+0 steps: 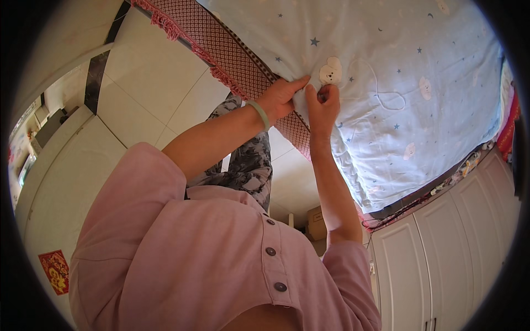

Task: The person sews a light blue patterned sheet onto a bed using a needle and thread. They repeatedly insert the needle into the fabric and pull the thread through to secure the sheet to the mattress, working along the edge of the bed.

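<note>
A light blue quilt or bed cover (372, 45) printed with stars, moons and white bear faces spreads over the bed before me. My left hand (282, 98), with a pale green bangle (258, 113) at the wrist, grips its near edge, thumb on top. Close beside it, my right hand (323, 111) is at the fabric with bent fingers, just below a bear-face print (331, 70). Whatever lies between those fingertips is hidden. A thin white thread or cord (377, 85) lies in a loose loop on the cover, right of my right hand.
A red-brown patterned mat (232, 41) with pink fringe (165, 27) borders the bed. White tiled floor (149, 78) lies left, with a pale cabinet or door (70, 165) beyond. White wardrobe doors (443, 231) stand right, near cables (397, 217). A cardboard box (316, 223) sits low behind my right arm.
</note>
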Demonstrator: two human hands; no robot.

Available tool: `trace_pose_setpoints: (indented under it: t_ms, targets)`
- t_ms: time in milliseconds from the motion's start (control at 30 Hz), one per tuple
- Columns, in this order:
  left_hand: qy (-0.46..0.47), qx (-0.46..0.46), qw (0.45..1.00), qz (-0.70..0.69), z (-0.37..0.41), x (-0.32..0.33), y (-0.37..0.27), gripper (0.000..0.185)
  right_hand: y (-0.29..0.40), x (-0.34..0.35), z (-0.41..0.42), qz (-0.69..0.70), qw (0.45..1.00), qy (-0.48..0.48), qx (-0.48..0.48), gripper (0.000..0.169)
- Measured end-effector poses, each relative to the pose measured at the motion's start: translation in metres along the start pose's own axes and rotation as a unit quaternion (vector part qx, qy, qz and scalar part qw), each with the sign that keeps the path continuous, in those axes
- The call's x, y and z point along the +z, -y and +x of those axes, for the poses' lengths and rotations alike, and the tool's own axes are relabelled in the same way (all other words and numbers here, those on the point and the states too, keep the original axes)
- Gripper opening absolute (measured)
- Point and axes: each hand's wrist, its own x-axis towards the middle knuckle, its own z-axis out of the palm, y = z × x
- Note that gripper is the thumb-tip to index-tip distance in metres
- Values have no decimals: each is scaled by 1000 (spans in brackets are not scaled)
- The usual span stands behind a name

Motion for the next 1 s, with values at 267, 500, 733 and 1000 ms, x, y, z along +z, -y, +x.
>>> trace_pose_setpoints:
  t_ms: [267, 500, 733, 1000]
  targets:
    - [-42, 40, 998, 30, -13, 17, -2, 35, 24, -9, -5, -102, 989, 61, -93, 23]
    - [-47, 44, 997, 40, -12, 9, -1, 39, 42, -30, 18, -245, 935, 184, -177, 16]
    - [-20, 61, 997, 34, -19, 9, -5, 45, 55, -27, 41, -268, 884, 171, -344, 6]
    - [-64, 47, 997, 6, -14, 7, -5, 48, 158, -14, 82, 125, 976, 129, -125, 7]
